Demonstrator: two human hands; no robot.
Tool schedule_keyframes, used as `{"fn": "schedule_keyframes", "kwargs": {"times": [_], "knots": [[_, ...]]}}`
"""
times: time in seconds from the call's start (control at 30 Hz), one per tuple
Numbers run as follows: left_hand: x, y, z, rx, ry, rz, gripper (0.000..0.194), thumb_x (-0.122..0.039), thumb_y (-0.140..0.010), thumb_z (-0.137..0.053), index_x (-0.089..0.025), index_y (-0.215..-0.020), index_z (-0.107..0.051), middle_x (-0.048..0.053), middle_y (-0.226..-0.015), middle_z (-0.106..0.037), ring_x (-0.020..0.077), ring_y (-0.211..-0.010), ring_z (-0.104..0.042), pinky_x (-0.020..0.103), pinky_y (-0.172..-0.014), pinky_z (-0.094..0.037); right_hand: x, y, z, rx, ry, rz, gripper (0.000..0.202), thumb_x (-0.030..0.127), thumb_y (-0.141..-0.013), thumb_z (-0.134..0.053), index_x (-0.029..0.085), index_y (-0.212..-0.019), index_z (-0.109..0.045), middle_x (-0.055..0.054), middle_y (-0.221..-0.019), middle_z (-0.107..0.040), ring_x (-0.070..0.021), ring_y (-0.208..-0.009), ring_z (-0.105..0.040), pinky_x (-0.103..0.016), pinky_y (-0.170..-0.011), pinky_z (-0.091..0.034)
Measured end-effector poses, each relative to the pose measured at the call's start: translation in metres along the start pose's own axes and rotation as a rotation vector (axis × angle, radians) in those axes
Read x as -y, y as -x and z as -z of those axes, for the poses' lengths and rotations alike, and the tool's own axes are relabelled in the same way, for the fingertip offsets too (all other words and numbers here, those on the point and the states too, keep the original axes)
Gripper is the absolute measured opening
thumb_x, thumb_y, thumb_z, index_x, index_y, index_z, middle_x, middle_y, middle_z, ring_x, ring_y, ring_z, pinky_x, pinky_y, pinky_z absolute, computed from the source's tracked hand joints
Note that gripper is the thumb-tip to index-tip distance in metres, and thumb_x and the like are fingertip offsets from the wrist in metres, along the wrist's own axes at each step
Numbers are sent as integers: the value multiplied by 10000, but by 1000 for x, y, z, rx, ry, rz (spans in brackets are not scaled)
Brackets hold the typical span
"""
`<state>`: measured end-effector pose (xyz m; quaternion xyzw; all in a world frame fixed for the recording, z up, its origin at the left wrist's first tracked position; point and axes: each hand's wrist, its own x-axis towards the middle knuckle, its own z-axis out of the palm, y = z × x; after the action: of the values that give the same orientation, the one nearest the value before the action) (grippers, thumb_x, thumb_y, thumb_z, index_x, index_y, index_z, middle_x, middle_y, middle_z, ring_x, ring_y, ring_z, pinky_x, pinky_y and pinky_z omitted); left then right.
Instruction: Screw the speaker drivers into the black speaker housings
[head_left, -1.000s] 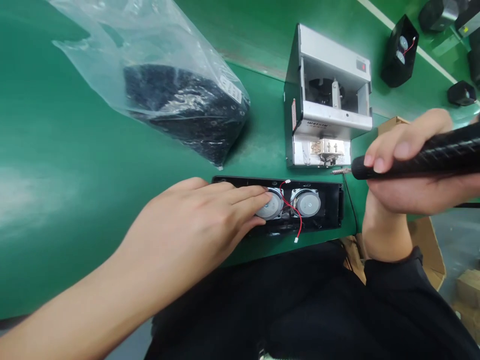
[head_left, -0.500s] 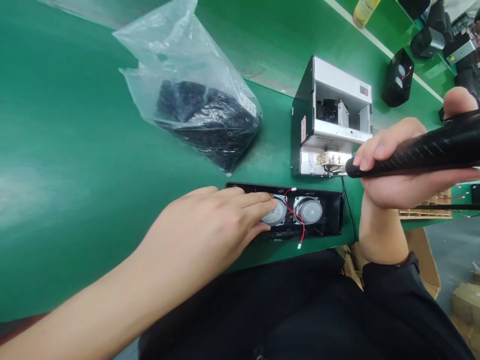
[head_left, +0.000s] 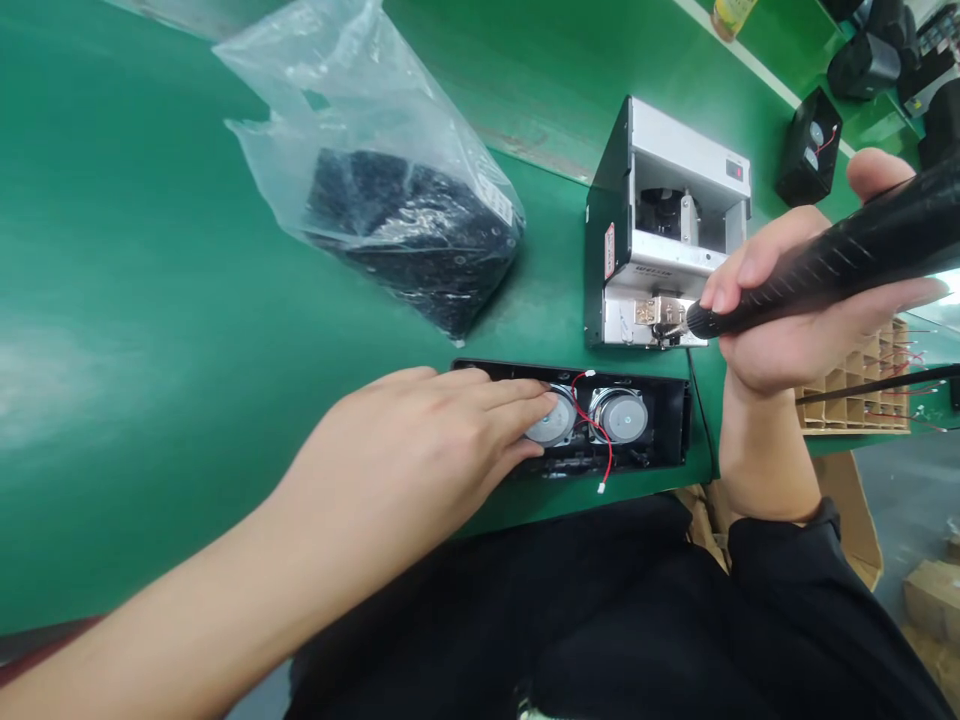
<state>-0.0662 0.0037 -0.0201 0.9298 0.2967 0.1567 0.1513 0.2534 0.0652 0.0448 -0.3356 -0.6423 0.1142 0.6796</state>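
My right hand (head_left: 787, 310) is wrapped around a black electric screwdriver (head_left: 832, 260), pointing left. The screwdriver's tip meets the metal pickup block at the front of a screw feeder (head_left: 679, 250), a silver and black box. Below it on the table lies a long black speaker housing (head_left: 664, 420), open side up. Inside sit two round grey speakers, the right speaker (head_left: 624, 417) fully in sight. My left hand (head_left: 442, 430) reaches over the housing's left end, fingers and thumb closed about the left speaker (head_left: 551, 418), covering part of it. A red wire (head_left: 609, 455) with white plugs crosses between the speakers.
A clear plastic bag (head_left: 405, 200) with black parts lies left of the feeder. At the right are a cardboard divider tray (head_left: 855, 385) with wires and another black speaker box (head_left: 810, 150). A bottle (head_left: 731, 15) stands at the top. A black cable runs beside the housing.
The camera view has shifted slightly. My right hand and the screwdriver have moved a little left and up, the tip still at the feeder. My left hand stays on the speaker.
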Motion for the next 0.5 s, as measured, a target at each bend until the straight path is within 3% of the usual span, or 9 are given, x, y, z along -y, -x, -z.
{"fn": "schedule_keyframes", "kwargs": {"times": [0.13,0.27,0.37,0.5], "knots": [[0,-1,0,25,-15,-1,319,-273,-1202,-714,-317,-1414,-948,58,-1378,-978,341,-1134,-944,470,-890,-689,2,7,-7,-42,46,-95,818,994,-1168,-258,465,-1723,-543,64,-713,-456,-163,-358,-399,-329,-378,-334],[3,-5,5,34,-28,-4,287,-298,-1195,-755,-369,-1379,-964,52,-1366,-980,317,-1160,-947,450,-901,-722,12,9,-5,-12,-126,-63,641,857,-1213,-497,446,-1608,-791,58,-699,-524,-118,-336,-399,-268,-308,-322],[6,-8,10,45,-18,-23,290,-293,-1185,-761,-388,-1374,-960,51,-1377,-977,305,-1158,-946,439,-901,-724,51,8,4,13,-180,-95,627,868,-1161,-682,426,-1562,-873,56,-739,-601,-107,-370,-487,-250,-328,-428],[7,-14,13,37,23,-63,302,-254,-1131,-748,-316,-1361,-934,92,-1340,-979,346,-1088,-947,477,-854,-713,128,19,15,118,-96,-423,541,862,-1165,-681,417,-1340,-934,38,-748,-656,-159,-497,-637,-346,-495,-659]]}}
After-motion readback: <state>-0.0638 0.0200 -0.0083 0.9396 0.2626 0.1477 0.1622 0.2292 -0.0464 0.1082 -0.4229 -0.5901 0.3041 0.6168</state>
